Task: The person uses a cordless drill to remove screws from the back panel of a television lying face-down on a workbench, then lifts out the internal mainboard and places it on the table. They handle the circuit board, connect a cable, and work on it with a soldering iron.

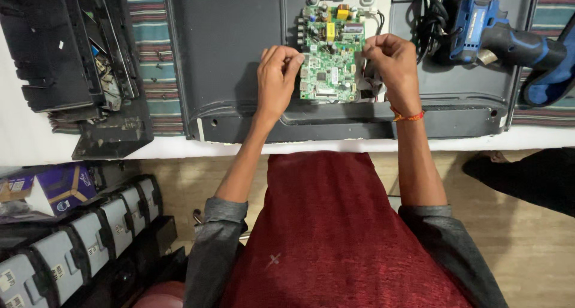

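Left hand (277,80) pinching left edge of green board (330,53), fingers pressed together. Right hand (390,65) curling at right edge; whether gripping wires (370,83) there, cannot tell. Board lying on dark panel (233,50). Risk: tugging could be straining wires, flexing board. Drill (497,35) sitting close by. No containers holding anything in reach.

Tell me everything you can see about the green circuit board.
The green circuit board lies flat on the dark grey back panel of a screen. It is rectangular and crowded with small components, including a yellow block near its top. The left hand pinches its left edge; the right hand is at the wires on its right side.
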